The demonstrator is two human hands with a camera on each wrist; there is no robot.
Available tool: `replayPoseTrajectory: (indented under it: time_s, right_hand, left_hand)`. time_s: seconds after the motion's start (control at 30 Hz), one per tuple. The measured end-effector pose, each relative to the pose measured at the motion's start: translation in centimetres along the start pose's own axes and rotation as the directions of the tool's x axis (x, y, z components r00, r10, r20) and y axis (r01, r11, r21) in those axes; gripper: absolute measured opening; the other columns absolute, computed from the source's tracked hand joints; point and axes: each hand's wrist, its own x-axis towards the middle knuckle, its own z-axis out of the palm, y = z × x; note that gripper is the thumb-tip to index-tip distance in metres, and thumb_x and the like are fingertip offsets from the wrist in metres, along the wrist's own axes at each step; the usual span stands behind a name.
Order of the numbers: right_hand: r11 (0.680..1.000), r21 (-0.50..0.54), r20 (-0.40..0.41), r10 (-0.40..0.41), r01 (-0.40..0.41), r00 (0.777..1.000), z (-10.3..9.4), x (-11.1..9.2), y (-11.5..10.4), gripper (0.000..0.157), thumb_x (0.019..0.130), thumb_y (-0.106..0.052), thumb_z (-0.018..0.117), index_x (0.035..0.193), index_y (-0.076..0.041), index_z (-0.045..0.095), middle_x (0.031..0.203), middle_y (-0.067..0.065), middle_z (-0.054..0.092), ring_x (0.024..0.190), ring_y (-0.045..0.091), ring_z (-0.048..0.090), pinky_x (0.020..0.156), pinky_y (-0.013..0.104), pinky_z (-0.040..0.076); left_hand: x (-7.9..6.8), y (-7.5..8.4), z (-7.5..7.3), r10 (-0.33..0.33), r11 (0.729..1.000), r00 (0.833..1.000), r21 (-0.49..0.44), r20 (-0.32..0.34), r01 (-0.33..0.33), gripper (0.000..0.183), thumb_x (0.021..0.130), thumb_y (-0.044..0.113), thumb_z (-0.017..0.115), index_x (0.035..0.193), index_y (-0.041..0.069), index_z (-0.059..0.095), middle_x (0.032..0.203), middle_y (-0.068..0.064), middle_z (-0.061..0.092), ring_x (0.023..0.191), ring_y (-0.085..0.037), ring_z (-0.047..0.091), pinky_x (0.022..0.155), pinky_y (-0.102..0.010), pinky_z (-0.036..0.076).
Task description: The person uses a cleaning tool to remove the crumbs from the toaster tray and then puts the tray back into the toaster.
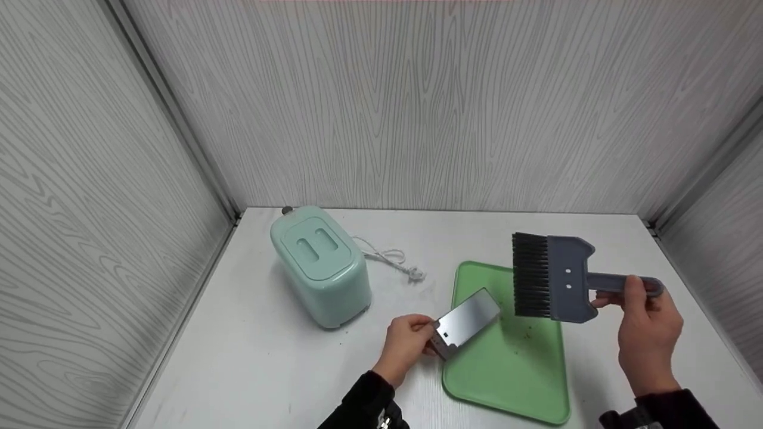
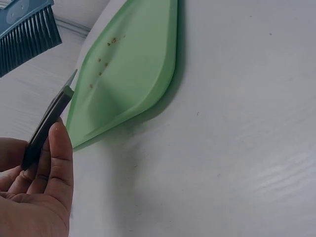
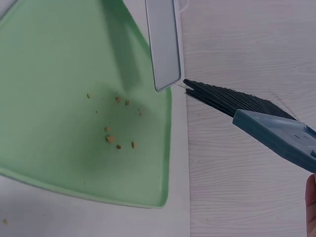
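My left hand [image 1: 405,344] pinches the dark end of a flat, shiny metal crumb tray [image 1: 470,317], which slants above the left edge of a green tray [image 1: 495,381]. In the right wrist view the crumb tray's shallow rimmed face shows. My right hand [image 1: 651,333] grips the handle of a wide grey-blue brush [image 1: 569,256] with black bristles. The brush is held up over the green tray's right side, bristles pointing left and apart from the crumb tray in the head view. Brown crumbs [image 3: 109,139] lie scattered on the green tray.
A mint-green toaster [image 1: 334,292] with a lid on top stands to the left on the white table [image 1: 238,369]. Behind it lies its white cord and plug [image 1: 415,274]. Small specks dot the table. Wood-patterned panels [image 1: 405,107] enclose the back and sides.
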Motion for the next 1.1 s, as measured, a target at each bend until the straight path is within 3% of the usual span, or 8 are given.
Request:
replayPoseTrajectory:
  time_s: [0.13,0.27,0.57,0.8,1.1]
  right_hand:
    - [0.974,0.226,-0.031,0.04,-0.032,0.999,-0.3,0.5,0.1,0.033,0.103,-0.022,0.063,0.121,0.005,0.062,0.087,0.014,0.07,0.063,0.02,0.07,0.085,0.024,0.06]
    - [0.955,0.293,-0.064,0.072,-0.05,0.995,-0.7,0.9,0.3,0.033,0.103,-0.022,0.064,0.122,0.005,0.061,0.089,0.015,0.069,0.062,0.02,0.07,0.085,0.024,0.06]
    - [0.945,0.316,-0.143,0.137,-0.086,0.98,-1.6,1.6,1.2,0.029,0.103,-0.021,0.065,0.118,0.003,0.063,0.086,0.014,0.07,0.059,0.02,0.07,0.08,0.025,0.061]
    - [0.919,0.35,-0.202,0.264,-0.182,0.943,-3.0,2.1,2.2,0.023,0.103,-0.02,0.064,0.114,0.001,0.06,0.083,0.012,0.072,0.058,0.02,0.071,0.075,0.024,0.062]
    - [0.929,0.254,-0.165,0.316,-0.27,0.934,-2.8,1.5,3.1,0.023,0.107,-0.024,0.057,0.117,-0.003,0.057,0.081,0.009,0.072,0.058,0.019,0.071,0.079,0.018,0.059]
  left_hand:
    - [0.0,-0.2,-0.1,-0.008,1.0,1.0,-0.019,-0.003,0.008,0.018,0.098,0.003,0.063,0.109,-0.009,0.072,0.095,-0.016,0.076,0.064,-0.015,0.066,0.061,-0.034,0.061]
    - [0.1,-0.3,-0.2,-0.017,0.999,1.0,-0.042,0.002,0.017,0.019,0.099,0.003,0.063,0.11,-0.01,0.071,0.097,-0.018,0.076,0.068,-0.017,0.068,0.062,-0.035,0.062]
    - [0.0,-0.3,-0.5,-0.017,0.999,1.0,-0.036,-0.011,0.017,0.019,0.098,0.005,0.064,0.109,-0.009,0.071,0.096,-0.018,0.076,0.066,-0.016,0.068,0.062,-0.035,0.062]
    - [0.1,-0.6,-0.5,-0.043,0.999,0.999,-0.009,-0.022,0.043,0.021,0.098,0.006,0.064,0.112,-0.008,0.071,0.099,-0.018,0.076,0.071,-0.017,0.069,0.063,-0.034,0.062]
    - [0.0,-0.4,-0.8,-0.06,0.998,0.998,-0.015,-0.009,0.06,0.022,0.099,0.007,0.064,0.112,-0.008,0.071,0.098,-0.017,0.076,0.072,-0.016,0.07,0.064,-0.032,0.061]
